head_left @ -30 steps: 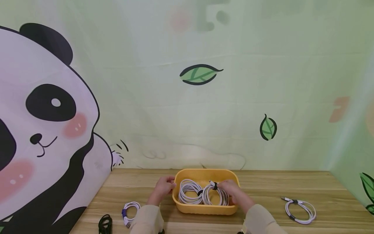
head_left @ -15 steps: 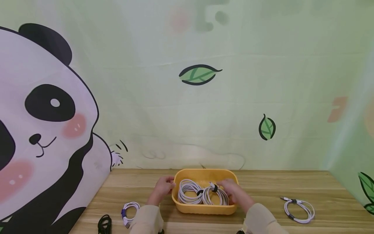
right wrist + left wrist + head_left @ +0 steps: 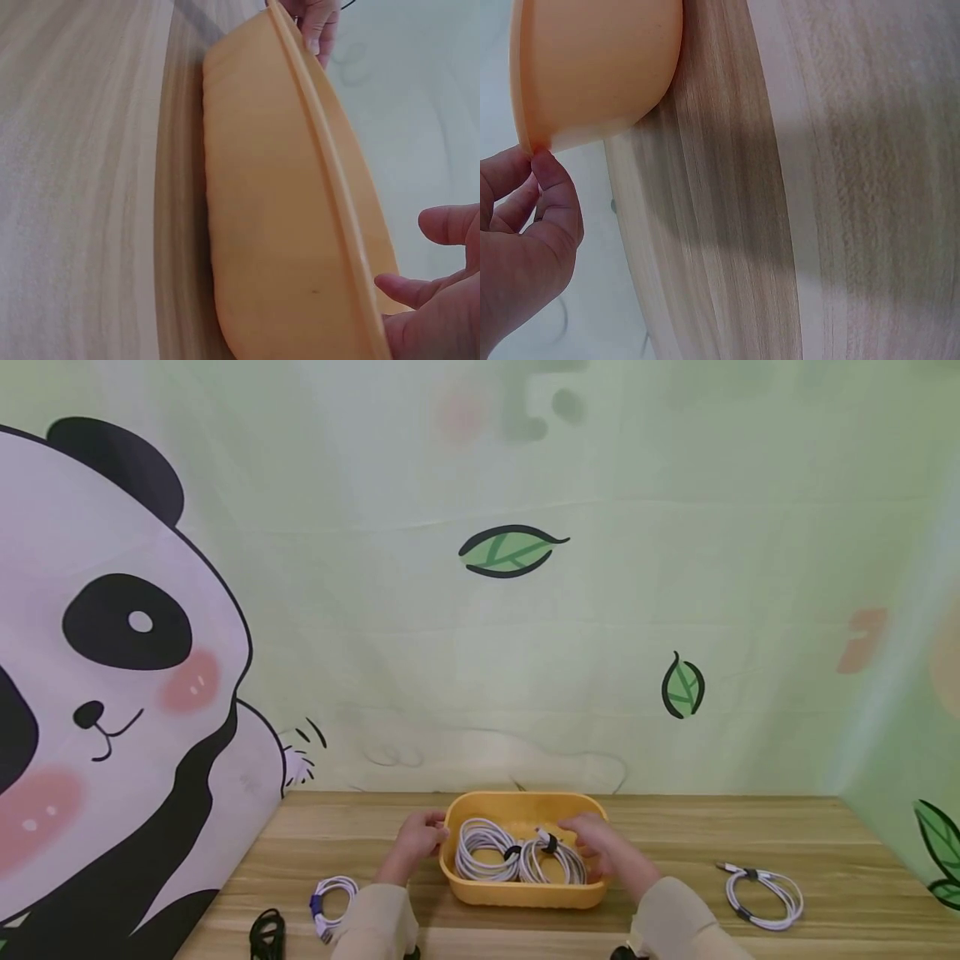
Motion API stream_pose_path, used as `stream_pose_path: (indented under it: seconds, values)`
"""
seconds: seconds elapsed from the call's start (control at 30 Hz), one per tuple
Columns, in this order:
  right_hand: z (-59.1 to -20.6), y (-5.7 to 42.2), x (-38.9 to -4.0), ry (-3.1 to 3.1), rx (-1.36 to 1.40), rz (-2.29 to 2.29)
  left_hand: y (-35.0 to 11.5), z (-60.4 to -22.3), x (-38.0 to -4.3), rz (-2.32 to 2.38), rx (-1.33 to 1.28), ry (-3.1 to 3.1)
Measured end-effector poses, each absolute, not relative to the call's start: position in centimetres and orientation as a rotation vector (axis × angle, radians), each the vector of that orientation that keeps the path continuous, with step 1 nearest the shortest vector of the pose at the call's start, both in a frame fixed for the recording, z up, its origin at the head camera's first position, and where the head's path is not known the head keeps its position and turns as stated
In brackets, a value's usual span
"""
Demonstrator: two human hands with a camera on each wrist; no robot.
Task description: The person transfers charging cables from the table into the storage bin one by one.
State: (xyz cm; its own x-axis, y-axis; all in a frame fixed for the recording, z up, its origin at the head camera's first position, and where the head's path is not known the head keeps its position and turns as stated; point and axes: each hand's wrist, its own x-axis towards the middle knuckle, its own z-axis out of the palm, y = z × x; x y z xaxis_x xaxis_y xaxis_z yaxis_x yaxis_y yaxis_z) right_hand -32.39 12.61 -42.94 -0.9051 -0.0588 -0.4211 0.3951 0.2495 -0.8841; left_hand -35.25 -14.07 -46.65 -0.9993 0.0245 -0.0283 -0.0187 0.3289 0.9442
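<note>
A yellow plastic basket stands on the table, holding two white cable coils side by side. Each coil, the left one and the right one, has a black tie. My left hand pinches the basket's left rim between thumb and fingers, as the left wrist view shows at the basket's corner. At the opposite end, my right hand reaches over the rim with fingers spread above the right coil. In the right wrist view that hand has thumb and fingers apart, holding nothing.
Left of the basket lie a small white cable coil with a purple tie and a black cable bundle. A white cable loop with black ties lies to the right. A printed panda backdrop rises behind the table.
My right hand's fingers have come away from the right cable coil and spread. The left hand stays at the basket's rim, and the coils keep their places.
</note>
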Motion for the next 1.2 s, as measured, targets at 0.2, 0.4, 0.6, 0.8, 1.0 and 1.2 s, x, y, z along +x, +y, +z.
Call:
stream_pose_path:
  seconds: [0.2, 0.4, 0.6, 0.8, 1.0, 1.2]
  values:
    - [-42.6, 13.3, -32.3, 2.160, 0.267, -1.690, -13.7, -45.4, -34.3, 1.763, -0.031, 2.541]
    - [-41.9, 13.8, -32.0, 2.128, 0.235, -1.718, -13.6, -45.2, -34.1, 1.762, -0.040, 2.556]
    - [-41.6, 14.4, -31.8, 2.121, 0.192, -1.738, -13.6, -45.1, -34.0, 1.758, -0.036, 2.558]
    - [-41.6, 15.2, -31.8, 2.083, 0.184, -1.813, -13.6, -45.0, -34.0, 1.750, -0.043, 2.552]
    - [-41.3, 15.9, -31.7, 2.093, 0.174, -1.841, -13.6, -45.0, -34.0, 1.747, -0.041, 2.553]
    - [-41.3, 16.8, -31.5, 2.160, 0.106, -1.843, -13.6, -45.0, -34.0, 1.765, -0.021, 2.547]
